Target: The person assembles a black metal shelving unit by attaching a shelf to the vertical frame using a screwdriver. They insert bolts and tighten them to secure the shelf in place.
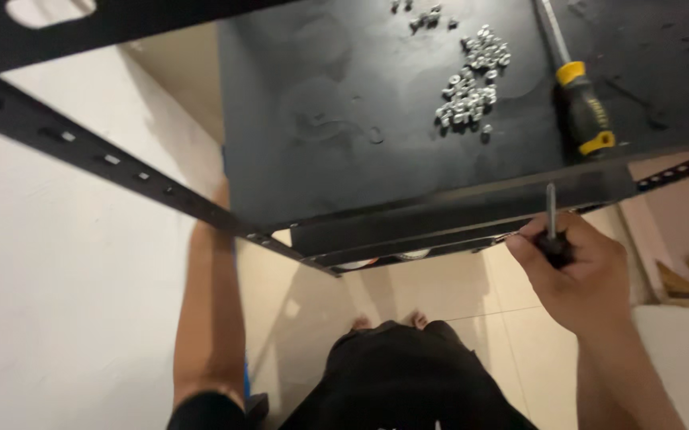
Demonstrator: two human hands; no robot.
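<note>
The right hand (579, 271) sits at about four o'clock in the view, its grip closed around the dark handle of a screwdriver (552, 231) whose metal shaft points up against the front lip of a black metal shelf (336, 119). The left forearm (209, 310) rises at about seven o'clock and passes behind the slotted black upright (121, 163) — the left hand is hidden under the shelf, so its grip cannot be told. On the shelf, toward one o'clock, lies a heap of small silver nuts (472, 80), and just beside it at two o'clock a second screwdriver (579, 103) with a black and yellow handle — lying flat, untouched. Below, pale floor tiles (440, 295) and the person's toes show.
</note>
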